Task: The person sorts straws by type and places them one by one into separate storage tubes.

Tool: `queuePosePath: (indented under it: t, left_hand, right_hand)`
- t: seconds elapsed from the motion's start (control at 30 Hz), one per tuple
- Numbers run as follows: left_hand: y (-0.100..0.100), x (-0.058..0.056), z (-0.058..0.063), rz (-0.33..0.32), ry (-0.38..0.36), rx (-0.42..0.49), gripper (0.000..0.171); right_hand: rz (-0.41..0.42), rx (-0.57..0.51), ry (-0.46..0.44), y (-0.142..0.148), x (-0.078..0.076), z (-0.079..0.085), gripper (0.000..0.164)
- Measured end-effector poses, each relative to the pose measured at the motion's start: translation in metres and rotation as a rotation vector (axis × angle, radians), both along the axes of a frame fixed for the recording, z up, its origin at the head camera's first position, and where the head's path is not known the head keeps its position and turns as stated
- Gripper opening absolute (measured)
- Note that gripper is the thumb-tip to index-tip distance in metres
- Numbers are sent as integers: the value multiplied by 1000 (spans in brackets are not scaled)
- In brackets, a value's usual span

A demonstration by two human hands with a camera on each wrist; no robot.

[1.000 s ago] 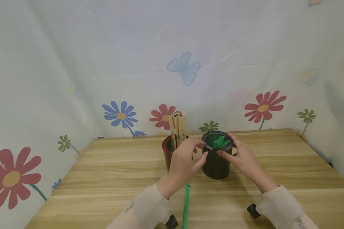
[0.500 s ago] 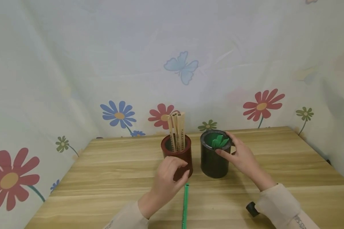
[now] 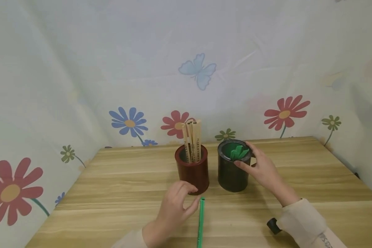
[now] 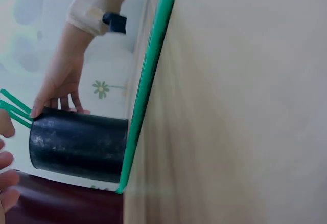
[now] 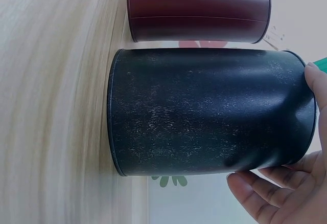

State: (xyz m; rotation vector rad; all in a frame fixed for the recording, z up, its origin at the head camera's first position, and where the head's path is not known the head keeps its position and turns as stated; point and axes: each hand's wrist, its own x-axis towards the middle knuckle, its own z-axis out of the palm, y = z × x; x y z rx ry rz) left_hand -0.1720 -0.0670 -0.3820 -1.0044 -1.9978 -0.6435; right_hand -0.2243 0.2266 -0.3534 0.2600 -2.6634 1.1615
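A black cylindrical holder (image 3: 232, 177) stands upright with several slim green sticks (image 3: 238, 153) leaning inside it. My right hand (image 3: 264, 172) grips its rim, thumb at the front and fingers along the far right side; the right wrist view shows the fingers against the holder's wall (image 5: 204, 111). One more slim green stick (image 3: 200, 220), dark print on it, lies lengthwise on the table. Just left of that stick's far end is my left hand (image 3: 173, 206), fingers loosely bent, thumb apart from them and nothing held between.
Left of the black holder stands a dark red holder (image 3: 193, 175) with several pale printed sticks (image 3: 192, 143) upright in it. Both are on a wood-grain table (image 3: 127, 182), in front of a flowered cloth backdrop (image 3: 148, 69).
My left hand has come away from the black holder's rim, moving left and down toward the lying green stick. My right hand keeps its grip on the holder.
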Motion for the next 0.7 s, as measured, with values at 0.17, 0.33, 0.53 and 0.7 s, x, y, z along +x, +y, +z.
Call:
queuePosePath:
  t: [0.17,0.33,0.53,0.7]
  left_hand:
    - [-3,10,-9,67,-81,-20,29]
    - [-3,25,-13,145,-326,-94,26]
    - [-2,32,-16,192,-651,-231,23]
    - [0,33,-19,219,-815,-294,27]
  right_hand:
    - [4,-5,-4,-1,0,0,84]
    - [3,0,-10,0,0,0,85]
    - [-7,17,-15,-1,1,0,86]
    - [-10,25,-28,0,2,2,87]
